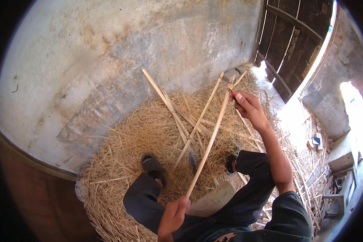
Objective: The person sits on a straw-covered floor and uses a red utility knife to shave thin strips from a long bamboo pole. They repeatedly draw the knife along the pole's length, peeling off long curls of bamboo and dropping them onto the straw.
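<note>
Left hand (174,215), nearest the camera at bottom centre: grip curled tight around the lower end of a long bamboo strip (210,139). Strip runs up and to the right, over the knees, to the right hand (248,105). Right hand grip pinches the strip's upper end between thumb and fingers; a small red item sits at the fingertips, too small to identify. Strip tip looks frayed or split just above that pinch.

Person is seated, dark trousers, dark sleeve on the right arm. A pale plastic container (213,199) lies between the legs, just beside the left hand. Dark sandal (152,165) on the left foot, planted in straw; right foot (231,163) partly hidden behind the knee.

Under the held strip: loose bamboo strips (177,117) lie crossed on the straw pile (129,141), some leaning toward the wall. A dark blade-like object pokes out of the straw between the feet; can't tell what it is.

Right of the person: scattered bamboo offcuts (310,169) on the floor.

Far: stained concrete wall (129,48) behind the straw, dark wooden door (294,36) at upper right with daylight at its edge.
</note>
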`<state>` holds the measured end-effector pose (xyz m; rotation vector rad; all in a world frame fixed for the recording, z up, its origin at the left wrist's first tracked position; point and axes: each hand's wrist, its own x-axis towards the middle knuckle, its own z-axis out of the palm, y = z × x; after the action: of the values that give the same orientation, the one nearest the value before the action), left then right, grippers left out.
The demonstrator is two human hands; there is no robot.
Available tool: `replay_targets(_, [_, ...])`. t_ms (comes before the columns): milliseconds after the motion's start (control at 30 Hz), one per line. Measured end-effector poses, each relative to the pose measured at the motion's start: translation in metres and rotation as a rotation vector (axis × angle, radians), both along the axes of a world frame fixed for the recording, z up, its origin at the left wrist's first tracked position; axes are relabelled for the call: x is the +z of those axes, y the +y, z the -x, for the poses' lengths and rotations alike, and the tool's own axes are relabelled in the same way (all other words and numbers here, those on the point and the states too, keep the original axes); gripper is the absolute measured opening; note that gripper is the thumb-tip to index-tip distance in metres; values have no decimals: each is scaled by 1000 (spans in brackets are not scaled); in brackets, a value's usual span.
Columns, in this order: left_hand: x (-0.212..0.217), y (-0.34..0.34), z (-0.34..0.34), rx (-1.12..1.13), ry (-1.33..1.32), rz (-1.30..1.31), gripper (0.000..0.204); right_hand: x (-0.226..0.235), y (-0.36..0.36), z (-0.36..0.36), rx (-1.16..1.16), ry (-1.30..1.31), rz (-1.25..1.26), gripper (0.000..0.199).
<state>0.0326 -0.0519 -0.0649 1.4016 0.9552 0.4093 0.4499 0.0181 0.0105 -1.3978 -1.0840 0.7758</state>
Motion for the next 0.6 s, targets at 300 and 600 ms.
replay_targets(300, [14,10,-17,85,332,-336,40,1,-5,16,-367,-500,-108,19])
replay_targets(600, [20,9,-22,48,357,-336,39,-26,14,-5,-465,-652,-212,30])
